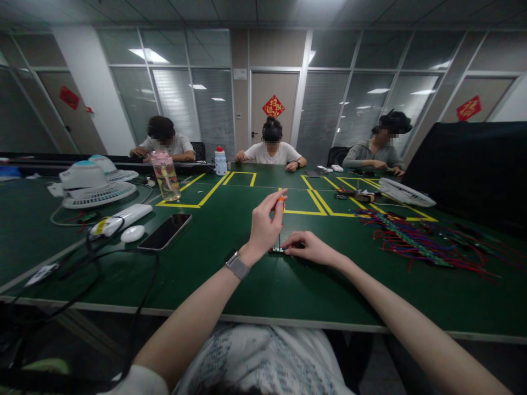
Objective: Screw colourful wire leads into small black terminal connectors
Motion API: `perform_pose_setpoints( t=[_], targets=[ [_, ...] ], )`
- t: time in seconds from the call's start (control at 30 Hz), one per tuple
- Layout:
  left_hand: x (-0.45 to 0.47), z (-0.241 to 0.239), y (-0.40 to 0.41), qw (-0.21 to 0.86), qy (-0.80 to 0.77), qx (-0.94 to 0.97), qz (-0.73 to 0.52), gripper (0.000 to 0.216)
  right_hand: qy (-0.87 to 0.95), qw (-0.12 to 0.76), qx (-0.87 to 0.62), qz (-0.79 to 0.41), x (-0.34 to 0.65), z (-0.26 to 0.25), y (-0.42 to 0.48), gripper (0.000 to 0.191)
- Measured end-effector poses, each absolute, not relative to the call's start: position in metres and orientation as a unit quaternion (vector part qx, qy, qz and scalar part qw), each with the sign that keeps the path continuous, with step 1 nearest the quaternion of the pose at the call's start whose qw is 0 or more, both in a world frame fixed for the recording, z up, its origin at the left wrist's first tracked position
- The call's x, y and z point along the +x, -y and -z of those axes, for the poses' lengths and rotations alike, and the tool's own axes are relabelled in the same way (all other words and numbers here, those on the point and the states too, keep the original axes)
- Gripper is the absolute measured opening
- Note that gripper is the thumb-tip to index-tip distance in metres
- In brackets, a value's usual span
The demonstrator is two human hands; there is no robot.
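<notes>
My left hand [264,224], with a watch at the wrist, is closed around the orange handle of a screwdriver [280,239]. The tool stands nearly upright, its thin dark shaft pointing down at a small circuit board [276,250]. Whether the tip touches the board is too small to tell. That board lies on the green table [255,291] in front of me. On its right side, the fingertips of my right hand [309,248] pinch the board's edge, with the hand resting low on the tabletop.
A phone [165,231], a white rounded case [132,234], black cables and a bottle [165,178] are at left, beside white fans [97,192]. Boards with red and blue wires [415,241] spread at right, near a dark panel [473,175]. Several people sit across the table.
</notes>
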State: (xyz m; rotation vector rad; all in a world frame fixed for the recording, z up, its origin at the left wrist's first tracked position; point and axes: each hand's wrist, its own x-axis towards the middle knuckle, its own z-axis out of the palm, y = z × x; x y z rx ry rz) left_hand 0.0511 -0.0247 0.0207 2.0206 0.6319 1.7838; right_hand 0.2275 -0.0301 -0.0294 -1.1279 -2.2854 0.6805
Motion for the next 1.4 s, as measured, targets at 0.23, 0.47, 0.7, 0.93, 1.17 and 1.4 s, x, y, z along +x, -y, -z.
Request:
perform_pose_setpoints(
  t=[0.23, 0.47, 0.7, 0.93, 1.17, 1.4],
  targets=[
    [0.051, -0.022, 0.027, 0.129, -0.243, 0.707, -0.652, 0.016, 0.841, 0.252, -0.410, -0.246, 0.227, 0.031, 0.029, 0.023],
    [0.048, -0.027, 0.030, 0.087, -0.242, 0.730, -0.633, 0.028, 0.840, 0.253, -0.410, -0.250, 0.227, 0.030, 0.029, 0.025],
    [0.053, -0.020, 0.022, 0.254, -0.202, 0.698, -0.638, 0.028, 0.841, 0.249, -0.412, -0.247, 0.228, 0.031, 0.029, 0.024],
    [0.050, -0.026, 0.025, 0.169, -0.262, 0.693, -0.650, 0.015, 0.839, 0.248, -0.415, -0.248, 0.228, 0.030, 0.030, 0.024],
    [0.051, -0.024, 0.026, 0.218, -0.237, 0.704, -0.633, 0.032, 0.840, 0.246, -0.415, -0.247, 0.227, 0.030, 0.029, 0.023],
    [0.054, -0.020, 0.021, 0.284, -0.214, 0.673, -0.648, 0.025, 0.840, 0.247, -0.414, -0.249, 0.228, 0.031, 0.029, 0.022]
  ],
)
